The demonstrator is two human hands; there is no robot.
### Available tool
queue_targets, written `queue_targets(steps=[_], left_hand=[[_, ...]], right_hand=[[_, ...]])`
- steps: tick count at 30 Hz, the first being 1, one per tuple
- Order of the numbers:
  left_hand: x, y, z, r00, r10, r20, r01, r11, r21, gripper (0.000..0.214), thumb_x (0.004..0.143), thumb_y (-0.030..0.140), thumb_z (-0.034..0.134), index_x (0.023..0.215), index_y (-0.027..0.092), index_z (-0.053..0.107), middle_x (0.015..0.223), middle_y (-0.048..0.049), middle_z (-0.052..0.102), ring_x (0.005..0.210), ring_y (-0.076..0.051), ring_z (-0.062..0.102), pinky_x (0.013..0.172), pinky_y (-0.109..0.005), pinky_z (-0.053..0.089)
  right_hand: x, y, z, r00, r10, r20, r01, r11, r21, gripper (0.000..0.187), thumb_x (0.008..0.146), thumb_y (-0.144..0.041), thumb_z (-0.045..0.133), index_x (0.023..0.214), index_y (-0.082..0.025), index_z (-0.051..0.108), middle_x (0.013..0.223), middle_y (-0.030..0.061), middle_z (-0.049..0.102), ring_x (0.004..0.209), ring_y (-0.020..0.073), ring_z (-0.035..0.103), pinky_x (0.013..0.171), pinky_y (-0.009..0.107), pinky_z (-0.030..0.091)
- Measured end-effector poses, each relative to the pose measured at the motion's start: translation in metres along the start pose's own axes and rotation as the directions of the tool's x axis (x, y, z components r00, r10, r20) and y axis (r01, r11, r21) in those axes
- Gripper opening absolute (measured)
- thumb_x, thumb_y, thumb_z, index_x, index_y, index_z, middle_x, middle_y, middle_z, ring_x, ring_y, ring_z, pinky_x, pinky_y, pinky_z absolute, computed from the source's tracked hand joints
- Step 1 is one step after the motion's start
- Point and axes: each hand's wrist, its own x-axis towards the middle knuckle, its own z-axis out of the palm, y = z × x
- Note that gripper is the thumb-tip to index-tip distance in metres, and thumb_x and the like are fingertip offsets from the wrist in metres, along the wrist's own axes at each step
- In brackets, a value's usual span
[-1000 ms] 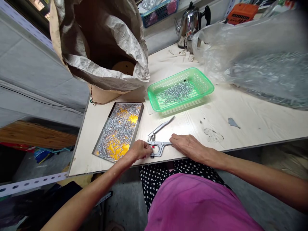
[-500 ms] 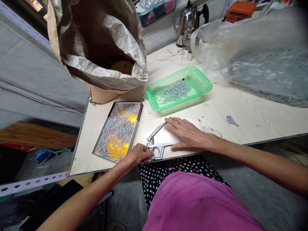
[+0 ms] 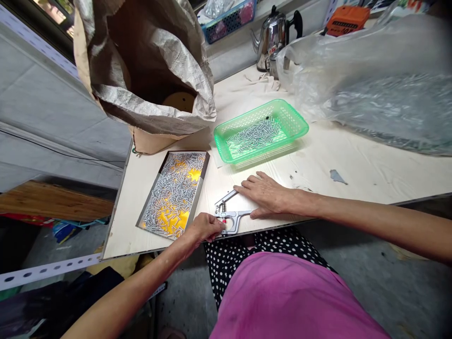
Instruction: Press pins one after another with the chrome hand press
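A grey metal hand press tool [image 3: 237,216] with a spring and a red part lies flat at the table's front edge. My right hand [image 3: 265,192] grips it, fingers over the end of its raised lever and thumb by the lower handle. At the tool's jaw, my left hand [image 3: 207,227] is closed in a pinch; whatever sits between the fingertips is too small to make out. Left of the tool lies a shallow tray [image 3: 200,195] with a yellow bottom, filled with small silver metal pieces. Behind it, a green plastic basket [image 3: 296,123] contains more silver pieces.
A large open woven sack [image 3: 173,52] stands at the back left. On the right lies a clear plastic bag [image 3: 388,89] of small pieces. A metal kettle [image 3: 270,42], a blue basket [image 3: 229,23] and an orange box [image 3: 348,21] are at the back.
The fingers of my right hand have come down toward me, and the tool's lever is lower, nearer the handle. My left hand keeps its place at the jaw.
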Motion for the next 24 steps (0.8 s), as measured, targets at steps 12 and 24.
queue_targets(steps=[12, 24], left_hand=[[0.0, -0.003, 0.002, 1.0, 0.007, -0.002, -0.007, 0.999, -0.053, 0.042, 0.058, 0.054, 0.074, 0.056, 0.018, 0.053, 0.045, 0.006, 0.046, 0.043, -0.007, 0.038, 0.044, -0.021, 0.031], [-0.027, 0.008, 0.015, 0.824, 0.478, -0.304, -0.22, 0.765, 0.605, 0.027, 0.089, 0.039, 0.056, 0.082, 0.016, 0.069, 0.084, -0.0077, 0.064, 0.082, -0.021, 0.059, 0.074, -0.032, 0.046]], right_hand=[[-0.004, 0.007, 0.002, 0.999, 0.041, -0.013, -0.039, 0.993, 0.113, 0.086, 0.063, -0.054, 0.08, 0.131, -0.012, 0.049, 0.125, 0.0185, 0.058, 0.114, 0.0348, 0.05, 0.102, 0.054, 0.03], [-0.018, -0.011, 0.004, 0.997, 0.014, -0.073, 0.001, 0.978, 0.206, 0.061, 0.081, -0.025, 0.068, 0.136, -0.013, 0.044, 0.115, 0.0142, 0.063, 0.102, 0.0265, 0.053, 0.089, 0.041, 0.037]])
